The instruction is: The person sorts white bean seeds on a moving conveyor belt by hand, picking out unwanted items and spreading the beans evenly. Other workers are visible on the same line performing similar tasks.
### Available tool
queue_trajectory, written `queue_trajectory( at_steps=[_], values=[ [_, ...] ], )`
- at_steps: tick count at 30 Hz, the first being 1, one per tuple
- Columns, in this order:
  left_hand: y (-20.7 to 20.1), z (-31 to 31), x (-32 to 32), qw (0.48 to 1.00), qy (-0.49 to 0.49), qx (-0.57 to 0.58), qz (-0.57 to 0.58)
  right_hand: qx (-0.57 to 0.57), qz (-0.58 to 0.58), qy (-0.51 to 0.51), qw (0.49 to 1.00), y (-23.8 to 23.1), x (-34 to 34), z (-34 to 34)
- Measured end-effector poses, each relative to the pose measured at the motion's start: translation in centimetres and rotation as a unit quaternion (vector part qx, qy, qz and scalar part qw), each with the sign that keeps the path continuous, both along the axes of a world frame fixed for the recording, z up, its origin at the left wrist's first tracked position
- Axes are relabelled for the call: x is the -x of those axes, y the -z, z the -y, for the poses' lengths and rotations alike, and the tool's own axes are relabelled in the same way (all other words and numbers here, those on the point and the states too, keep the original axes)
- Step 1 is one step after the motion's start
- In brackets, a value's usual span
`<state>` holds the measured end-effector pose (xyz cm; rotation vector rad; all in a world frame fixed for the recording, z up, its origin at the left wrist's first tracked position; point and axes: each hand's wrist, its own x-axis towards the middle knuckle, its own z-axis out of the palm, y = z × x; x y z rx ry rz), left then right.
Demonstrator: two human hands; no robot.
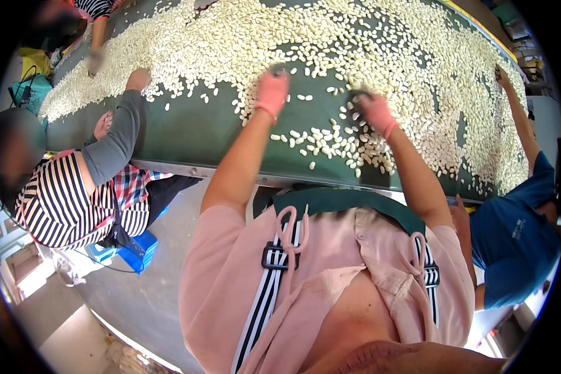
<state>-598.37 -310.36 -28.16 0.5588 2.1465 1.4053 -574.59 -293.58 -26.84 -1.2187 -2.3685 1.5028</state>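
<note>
Nearest, one pink shirt (224, 287) with two striped straps (260, 311), each bearing one dark buckle (280, 257). Beyond it, two coral-gloved hands: the left hand (273, 90) at the near margin of the white beans (230, 37), the right hand (374, 111) just above a scattered cluster; the beans, too many to count, cover much of the dark green surface (199, 128), which shows bare toward its metal rim (196, 171). Around it, three other people are visible: one striped top (56, 199) at left, one striped sleeve (94, 7) at upper left, one blue shirt (511, 249) at right. One yellow bag (35, 63) and one teal bag (36, 92) stand at far left, above grey floor (143, 293). Both hands' fingertips are blurred; from here I cannot tell whether they are spread, closed or pinching beans. The surface's far side is cut off.
</note>
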Motion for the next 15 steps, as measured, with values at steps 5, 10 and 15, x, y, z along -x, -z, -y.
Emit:
queue_trajectory(
  at_steps=[5, 10, 15],
  values=[
    [4.7, 4.4, 15.1, 0.957, -0.265, 0.044, -0.108, -0.318, 0.159, 0.191, 0.915, 0.0, -2.0, -3.7],
    [9.8, -0.5, 15.5, 0.978, -0.047, 0.028, 0.199, -0.377, 0.160, 0.198, 0.891, 1.9, -2.3, -3.3],
    [3.7, -6.9, 6.5, 0.976, 0.165, 0.009, 0.140, -0.376, 0.144, 0.199, 0.893, 1.6, -2.2, -2.8]
  ],
)
